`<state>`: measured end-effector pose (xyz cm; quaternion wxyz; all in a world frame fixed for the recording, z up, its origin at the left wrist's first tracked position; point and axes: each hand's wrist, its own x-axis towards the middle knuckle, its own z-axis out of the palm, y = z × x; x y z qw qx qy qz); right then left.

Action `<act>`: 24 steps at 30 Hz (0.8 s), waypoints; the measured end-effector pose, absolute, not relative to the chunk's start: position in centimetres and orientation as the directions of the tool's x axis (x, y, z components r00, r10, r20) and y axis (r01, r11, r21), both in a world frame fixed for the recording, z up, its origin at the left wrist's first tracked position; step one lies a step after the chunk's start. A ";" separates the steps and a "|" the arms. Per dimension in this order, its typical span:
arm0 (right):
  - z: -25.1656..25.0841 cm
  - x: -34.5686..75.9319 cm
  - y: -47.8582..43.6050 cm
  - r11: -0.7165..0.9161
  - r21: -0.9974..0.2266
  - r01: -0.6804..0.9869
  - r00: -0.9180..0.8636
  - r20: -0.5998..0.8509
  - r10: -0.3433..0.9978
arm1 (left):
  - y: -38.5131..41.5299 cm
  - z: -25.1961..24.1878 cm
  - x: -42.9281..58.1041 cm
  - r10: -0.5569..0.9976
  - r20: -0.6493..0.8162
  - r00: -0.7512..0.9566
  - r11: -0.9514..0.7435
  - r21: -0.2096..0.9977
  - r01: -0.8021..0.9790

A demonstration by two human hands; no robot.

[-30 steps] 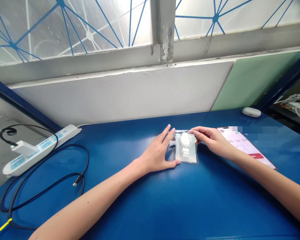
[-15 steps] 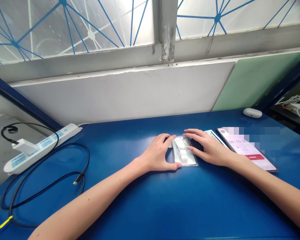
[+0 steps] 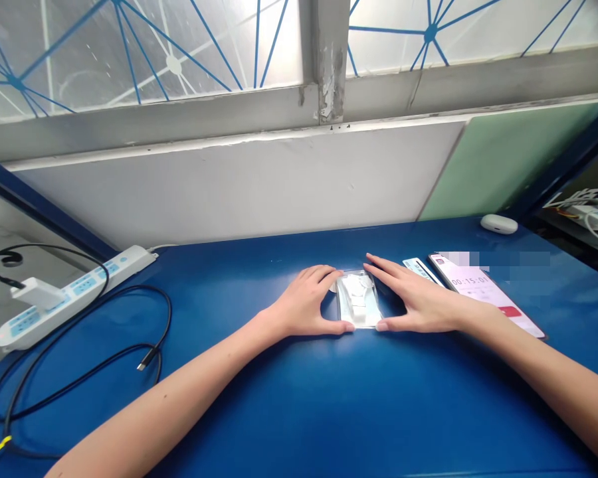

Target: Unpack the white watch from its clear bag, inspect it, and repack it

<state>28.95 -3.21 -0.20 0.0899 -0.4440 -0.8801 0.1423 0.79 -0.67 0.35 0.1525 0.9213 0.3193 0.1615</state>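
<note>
The right hand (image 3: 421, 302) has let go of the far right corner of the bag (image 3: 359, 305) and now stands spread, thumb at the near right corner. The left hand (image 3: 303, 305), also spread, frames the other side; the bag lies on the counter (image 3: 299, 398) between, seemingly steadied.

Nearside of hands (image 3: 306, 302) (image 3: 418, 302): open tabletop (image 3: 329, 405) | left: black cable (image 3: 151, 354) | right: card (image 3: 418, 268), phone (image 3: 486, 289)

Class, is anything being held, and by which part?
No grip shows: the left hand and right hand are spread open beside the packet on the table. Thumbs reach its near corners; whether they pin it cannot be told.
</note>
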 end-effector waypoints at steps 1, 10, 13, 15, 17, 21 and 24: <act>-0.2 28.9 -3.3 0.559 -0.331 0.760 -0.585 0.023 0.810 | -0.7 0.3 0.8 0.638 0.202 0.743 -0.749 0.385 0.539; -0.4 28.4 -3.3 0.563 -0.294 0.772 -0.572 0.062 0.818 | -0.6 0.0 0.9 0.629 0.222 0.745 -0.759 0.382 0.527; -0.5 28.6 -3.2 0.582 -0.301 0.755 -0.588 0.080 0.805 | -0.7 0.0 1.0 0.631 0.228 0.742 -0.759 0.383 0.527; -0.5 28.7 -3.2 0.589 -0.317 0.743 -0.597 0.082 0.798 | -0.7 0.0 1.0 0.633 0.224 0.741 -0.755 0.388 0.528; -0.6 28.8 -3.2 0.591 -0.330 0.736 -0.602 0.081 0.795 | -0.7 0.0 1.0 0.636 0.217 0.740 -0.751 0.394 0.530; -0.7 28.8 -3.2 0.582 -0.336 0.740 -0.598 0.066 0.799 | -0.8 0.1 0.9 0.634 0.212 0.744 -0.754 0.386 0.532; -0.7 28.8 -3.1 0.578 -0.345 0.740 -0.598 0.057 0.800 | -0.8 0.2 0.9 0.626 0.213 0.750 -0.761 0.375 0.529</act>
